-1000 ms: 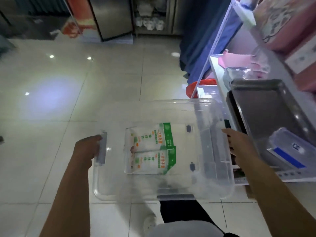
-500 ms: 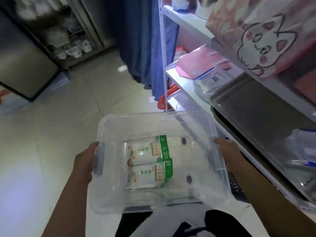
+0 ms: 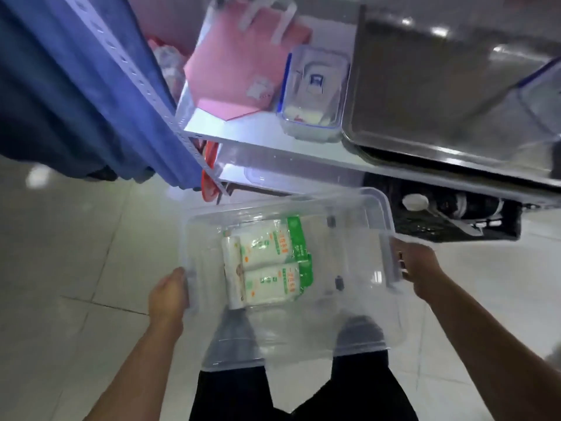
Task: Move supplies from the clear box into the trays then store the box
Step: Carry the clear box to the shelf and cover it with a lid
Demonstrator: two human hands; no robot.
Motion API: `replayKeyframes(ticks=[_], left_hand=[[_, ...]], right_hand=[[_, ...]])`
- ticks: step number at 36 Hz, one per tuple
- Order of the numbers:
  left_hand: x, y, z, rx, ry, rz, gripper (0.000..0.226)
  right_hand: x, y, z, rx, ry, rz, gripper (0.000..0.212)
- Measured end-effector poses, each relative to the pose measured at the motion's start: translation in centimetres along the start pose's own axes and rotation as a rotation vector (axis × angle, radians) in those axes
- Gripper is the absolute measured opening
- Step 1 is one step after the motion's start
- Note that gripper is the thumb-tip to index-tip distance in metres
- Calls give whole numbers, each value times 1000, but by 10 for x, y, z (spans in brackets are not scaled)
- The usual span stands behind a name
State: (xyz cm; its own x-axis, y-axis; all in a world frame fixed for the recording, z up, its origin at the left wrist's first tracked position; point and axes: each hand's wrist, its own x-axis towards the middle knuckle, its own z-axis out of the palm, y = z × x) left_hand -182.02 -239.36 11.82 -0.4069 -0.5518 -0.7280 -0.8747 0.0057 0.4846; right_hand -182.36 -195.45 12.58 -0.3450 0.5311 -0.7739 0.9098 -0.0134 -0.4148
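I hold a clear plastic box (image 3: 349,329) in front of my body, above the tiled floor. My left hand (image 3: 168,294) grips its left handle and my right hand (image 3: 417,267) grips its right handle. Inside the box lie two white packets with green ends (image 3: 273,262), side by side, and a white roll (image 3: 232,275) along their left edge. A steel tray (image 3: 425,74) sits on the shelf ahead and to the right, higher than the box.
The metal shelf (image 3: 273,139) also carries a pink bag (image 3: 233,71) and a small clear lidded container (image 3: 314,89). A black crate (image 3: 455,218) sits on the level below. Blue fabric (image 3: 76,92) hangs at the left of the shelf post.
I have turned toward the shelf and come closer with the box; the shelf now fills the upper view. The roll has shifted beside the packets. Both hands keep their grip.
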Motion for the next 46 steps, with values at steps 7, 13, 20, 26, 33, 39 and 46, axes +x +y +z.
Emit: replayKeyframes(ticks=[7, 13, 20, 26, 33, 39, 46], left_hand=[[145, 26, 50, 190, -268, 41, 18], [236, 1, 113, 319, -404, 126, 11], [314, -42, 178, 391, -383, 261, 8], [350, -53, 226, 469, -382, 407, 6], [369, -38, 259, 677, -503, 491, 11], [379, -26, 256, 828, -586, 442, 22], [367, -9, 264, 1194, -431, 462, 27]], right_hand=[[39, 66, 71, 150, 76, 195, 34], [106, 115, 120, 172, 109, 215, 16], [198, 174, 173, 96, 227, 128, 32], [264, 205, 197, 105, 275, 72, 28], [307, 209, 211, 112, 254, -26, 25], [330, 211, 210, 82, 144, -152, 32], [343, 231, 209, 95, 161, -346, 32]])
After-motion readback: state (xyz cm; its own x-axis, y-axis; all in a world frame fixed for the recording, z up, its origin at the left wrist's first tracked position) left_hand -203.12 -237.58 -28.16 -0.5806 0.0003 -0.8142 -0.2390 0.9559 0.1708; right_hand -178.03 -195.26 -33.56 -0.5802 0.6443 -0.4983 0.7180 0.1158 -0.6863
